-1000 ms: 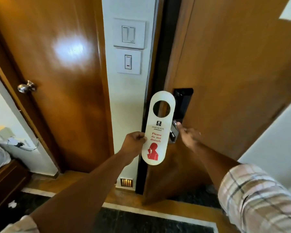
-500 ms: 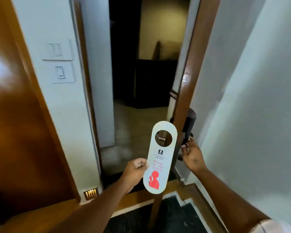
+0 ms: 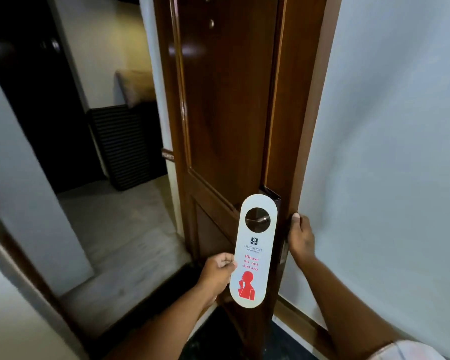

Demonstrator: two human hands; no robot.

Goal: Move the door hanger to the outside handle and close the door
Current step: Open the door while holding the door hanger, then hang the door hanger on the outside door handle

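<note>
A: Biggest thing first. Pale wall (image 3: 390, 152) fills the right side. The wooden door (image 3: 226, 105) stands open, swung back close to that wall, its panelled outer face turned toward us.

B: And past it?

A: Dim corridor, light floor (image 3: 125, 229), a dark slatted cabinet (image 3: 122, 146) against the far wall.

B: Lock hardware?

A: Dark lock plate (image 3: 270, 197) on the door's edge side, mostly hidden. Metal handle (image 3: 257, 220) shows through the hanger's round hole.

B: Hanger position, then.

A: The "Please do not disturb" door hanger (image 3: 253, 252), white with red lettering and a red figure, is held upright in front of the outer face, its hole lined up with the handle. Cannot tell whether it is over the handle or only before it.

B: Hands?

A: Left hand (image 3: 218, 274) pinches the hanger's left edge near the lettering, fingers curled in. Right hand (image 3: 300, 237) is wrapped around the door's free edge just below the lock, thumb (image 3: 296, 219) pointing up along the wood.
</note>
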